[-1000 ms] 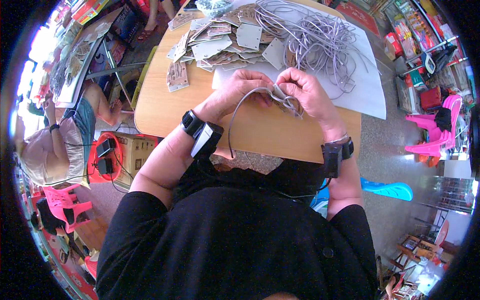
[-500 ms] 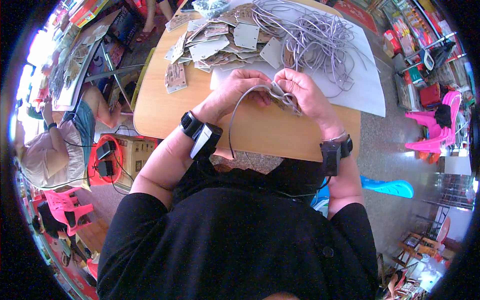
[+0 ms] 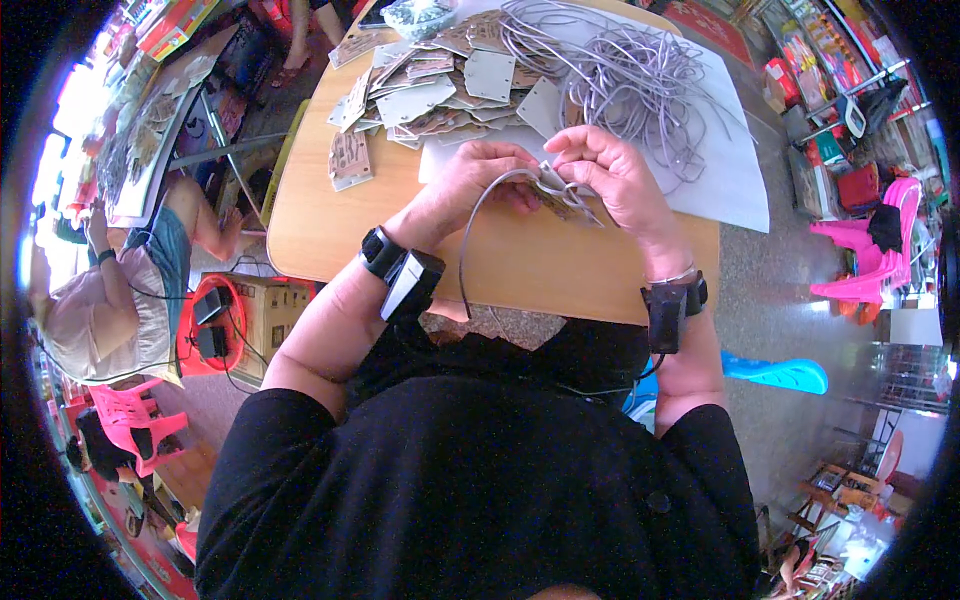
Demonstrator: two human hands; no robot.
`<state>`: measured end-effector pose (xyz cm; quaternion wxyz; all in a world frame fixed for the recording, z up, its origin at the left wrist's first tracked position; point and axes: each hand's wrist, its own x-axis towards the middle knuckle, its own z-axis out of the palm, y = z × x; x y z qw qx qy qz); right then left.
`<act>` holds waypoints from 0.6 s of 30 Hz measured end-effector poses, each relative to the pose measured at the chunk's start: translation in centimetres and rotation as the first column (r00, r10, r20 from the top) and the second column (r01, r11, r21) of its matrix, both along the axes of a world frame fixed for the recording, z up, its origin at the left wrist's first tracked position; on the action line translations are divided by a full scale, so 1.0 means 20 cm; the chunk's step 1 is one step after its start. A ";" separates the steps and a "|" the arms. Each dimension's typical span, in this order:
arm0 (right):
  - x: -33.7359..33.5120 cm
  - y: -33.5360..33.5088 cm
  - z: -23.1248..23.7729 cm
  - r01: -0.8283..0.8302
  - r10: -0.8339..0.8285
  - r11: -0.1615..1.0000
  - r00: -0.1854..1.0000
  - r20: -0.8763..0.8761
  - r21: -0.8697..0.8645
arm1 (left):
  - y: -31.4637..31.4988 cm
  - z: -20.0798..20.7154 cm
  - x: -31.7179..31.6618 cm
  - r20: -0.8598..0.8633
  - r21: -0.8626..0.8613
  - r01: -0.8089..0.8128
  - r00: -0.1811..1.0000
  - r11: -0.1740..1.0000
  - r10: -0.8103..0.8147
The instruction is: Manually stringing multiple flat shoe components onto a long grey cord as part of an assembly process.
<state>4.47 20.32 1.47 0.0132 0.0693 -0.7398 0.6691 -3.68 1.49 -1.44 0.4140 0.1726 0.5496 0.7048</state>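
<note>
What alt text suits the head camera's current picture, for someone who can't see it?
A person's left hand holds a looped grey cord over a wooden table, the right hand close by; beyond lie piled flat pieces and a cord tangle, partly on white paper.

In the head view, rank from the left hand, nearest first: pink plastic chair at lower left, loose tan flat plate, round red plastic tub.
1. Loose tan flat plate: left of the left hand.
2. Round red plastic tub: lower left.
3. Pink plastic chair: lower left, past the tub.
</note>
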 end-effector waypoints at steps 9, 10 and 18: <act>0.01 -0.04 -0.03 0.128 -0.102 0.972 0.985 -0.139 0.198 | 0.00 0.00 0.00 -0.098 -0.036 0.041 0.994 0.999 -0.044; 0.00 -0.04 -0.03 0.119 -0.099 0.978 0.988 -0.117 0.172 | 0.00 0.01 0.00 -0.099 -0.037 0.041 0.994 0.998 -0.044; 0.02 -0.06 0.03 0.075 -0.010 0.951 0.977 -0.213 0.299 | 0.00 0.00 0.00 -0.081 -0.015 0.032 0.996 0.999 -0.033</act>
